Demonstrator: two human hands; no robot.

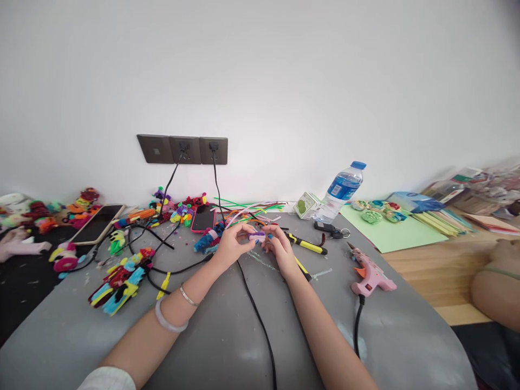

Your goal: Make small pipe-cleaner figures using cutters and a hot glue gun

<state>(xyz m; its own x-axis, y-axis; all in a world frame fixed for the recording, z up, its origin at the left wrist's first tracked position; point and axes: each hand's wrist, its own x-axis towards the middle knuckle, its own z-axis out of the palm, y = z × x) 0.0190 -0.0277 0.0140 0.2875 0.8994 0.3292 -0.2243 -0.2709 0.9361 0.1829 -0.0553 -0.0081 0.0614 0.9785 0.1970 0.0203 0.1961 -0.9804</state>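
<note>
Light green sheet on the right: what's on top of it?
Small flower-like pieces sit on the sheet's far part; yellow strips lie along its right edge. The sheet beneath the pieces is hidden.

no legible wording, bottle label too small to read, print on small box likewise unreadable

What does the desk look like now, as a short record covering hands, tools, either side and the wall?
Left hand: pinching a small purple piece
Right hand: on the same piece
Tool beyond right hand: yellow-handled tool
Right side: pink glue gun, water bottle, green paper
Left side: fuzzy colorful figure, phone
Wall: two black plugs in sockets
</note>
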